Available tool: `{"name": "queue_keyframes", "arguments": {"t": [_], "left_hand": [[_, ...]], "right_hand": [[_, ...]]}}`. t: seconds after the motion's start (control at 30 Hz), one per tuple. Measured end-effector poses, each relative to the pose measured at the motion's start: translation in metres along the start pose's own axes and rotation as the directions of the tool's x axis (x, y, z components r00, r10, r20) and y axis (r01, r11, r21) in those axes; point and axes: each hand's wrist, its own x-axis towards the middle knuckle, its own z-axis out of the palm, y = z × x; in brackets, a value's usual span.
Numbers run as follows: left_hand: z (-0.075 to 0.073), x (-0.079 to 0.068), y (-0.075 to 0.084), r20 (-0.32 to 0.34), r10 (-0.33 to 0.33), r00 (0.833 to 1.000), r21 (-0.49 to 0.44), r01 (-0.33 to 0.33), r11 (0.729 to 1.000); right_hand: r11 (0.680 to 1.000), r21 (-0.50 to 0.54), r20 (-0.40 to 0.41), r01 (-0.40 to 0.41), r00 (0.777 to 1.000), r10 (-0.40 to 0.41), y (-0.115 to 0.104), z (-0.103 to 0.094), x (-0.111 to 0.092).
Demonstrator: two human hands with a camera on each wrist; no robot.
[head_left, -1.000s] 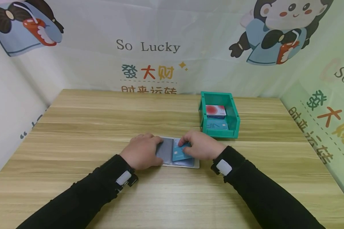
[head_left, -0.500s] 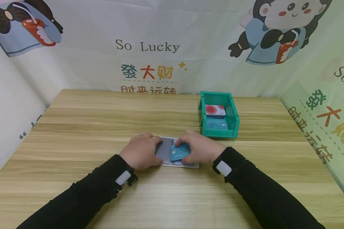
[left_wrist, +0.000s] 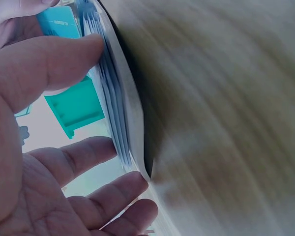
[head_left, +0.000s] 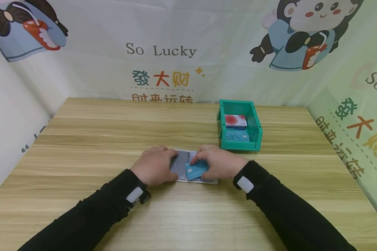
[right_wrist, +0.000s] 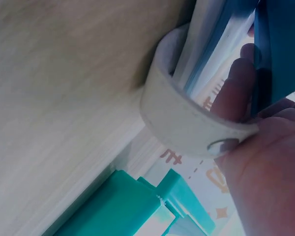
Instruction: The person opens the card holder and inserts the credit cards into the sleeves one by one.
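A small card holder (head_left: 180, 163) with clear sleeves lies opened on the wooden table. My left hand (head_left: 154, 166) holds its left side, thumb at the near edge and fingertips at the far edge. In the left wrist view, the thumb lies over the stacked sleeves (left_wrist: 115, 105). My right hand (head_left: 221, 161) pinches a blue bank card (head_left: 194, 170) over the right-hand sleeve, the card tilted slightly with its chip toward the left. The right wrist view shows a pale snap strap (right_wrist: 182, 115) curving out from the holder beside that hand.
A green bin (head_left: 258, 139) stands just beyond my right hand. Inside it lie a red-and-white card (head_left: 235, 120) and a blue card (head_left: 237, 136). A printed cloth (head_left: 97, 69) hangs behind the table (head_left: 113, 125), with more cloth along both sides.
My right hand has shifted the blue card slightly left and toward me, over the sleeve, and turned it a little. My left hand has stayed in place.
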Motion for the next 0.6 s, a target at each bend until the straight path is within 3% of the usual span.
{"name": "queue_keyframes", "arguments": {"t": [0.4,0.6], "left_hand": [[-0.0001,-0.0010,-0.0014,0.000,0.010,1.000,-0.009,-0.010,1.000],[-0.0009,-0.0009,-0.0015,0.002,0.004,1.000,-0.012,-0.004,1.000]], "right_hand": [[0.989,-0.145,0.013,0.011,1.000,-0.010,-0.0071,0.0013,-0.0007],[0.987,-0.161,0.022,0.011,1.000,-0.008,-0.0057,-0.0035,-0.0029]]}}
